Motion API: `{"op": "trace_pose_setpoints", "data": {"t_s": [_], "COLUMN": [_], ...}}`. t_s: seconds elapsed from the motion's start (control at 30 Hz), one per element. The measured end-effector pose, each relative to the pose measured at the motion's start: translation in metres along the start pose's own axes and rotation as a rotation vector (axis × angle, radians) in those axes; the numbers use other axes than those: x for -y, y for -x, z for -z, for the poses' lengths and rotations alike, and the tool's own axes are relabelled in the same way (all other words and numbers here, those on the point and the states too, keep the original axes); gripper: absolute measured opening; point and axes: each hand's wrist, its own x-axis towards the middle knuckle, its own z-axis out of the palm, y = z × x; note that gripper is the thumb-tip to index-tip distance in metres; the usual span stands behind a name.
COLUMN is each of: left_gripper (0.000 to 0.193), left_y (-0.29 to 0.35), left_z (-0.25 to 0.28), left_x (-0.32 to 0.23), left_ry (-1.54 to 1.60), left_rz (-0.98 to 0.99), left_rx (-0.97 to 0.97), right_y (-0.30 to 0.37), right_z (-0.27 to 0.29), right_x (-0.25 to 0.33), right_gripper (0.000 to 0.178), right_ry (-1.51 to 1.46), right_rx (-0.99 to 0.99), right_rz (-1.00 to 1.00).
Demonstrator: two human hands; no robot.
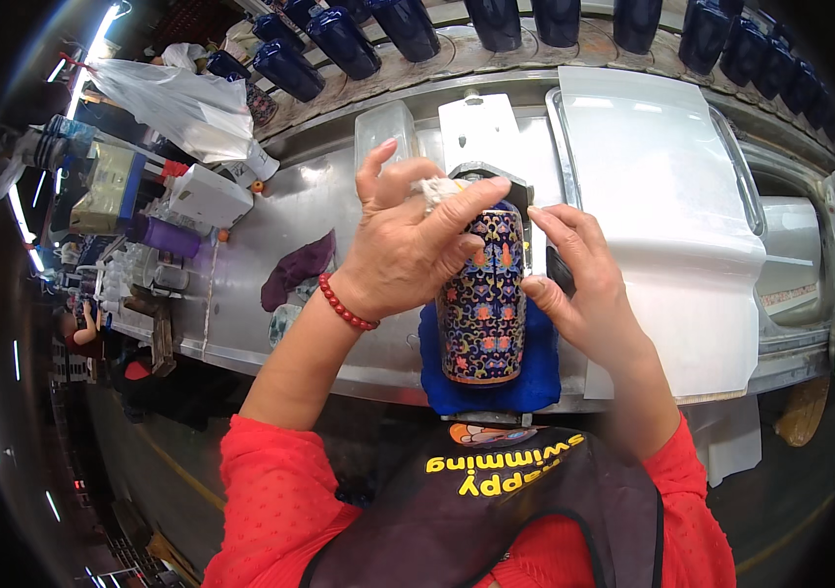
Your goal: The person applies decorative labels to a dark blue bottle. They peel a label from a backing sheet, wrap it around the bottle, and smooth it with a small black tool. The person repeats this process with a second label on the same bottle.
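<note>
A dark blue vase (482, 314) with a colourful floral pattern lies on a blue cloth pad (439, 363), its neck pointing away from me. My left hand (408, 230), with a red bead bracelet on its wrist, pinches a small white cloth wad (434, 192). Its forefinger reaches across the vase's shoulder and its thumb lies against the patterned side. To the right of the vase is my right hand (584, 274), thumb and forefinger apart, their tips near a narrow white edge (537, 245). A dark angled holder (501, 178) partly surrounds the neck.
Several plain dark blue vases (408, 29) stand along the far conveyor. White sheeting (658, 225) covers the right side. On the steel table (315, 206) lie a purple cloth (298, 269) and a clear plastic container (385, 135). A white box (210, 199) stands farther left.
</note>
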Motion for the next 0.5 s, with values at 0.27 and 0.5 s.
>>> {"op": "trace_pose_setpoints", "data": {"t_s": [0.27,0.5], "left_gripper": [0.044,0.037], "left_y": [0.009,0.010], "left_z": [0.004,0.002], "left_x": [-0.003,-0.003], "left_ry": [-0.074,-0.036], "left_rz": [0.032,0.059], "left_rx": [0.050,0.001], "right_y": [-0.007,-0.013], "right_z": [-0.004,-0.006], "right_x": [0.003,0.004], "right_gripper": [0.057,0.056], "right_ry": [-0.019,0.051], "right_rx": [0.002,0.028], "right_rz": [0.044,0.087]}}
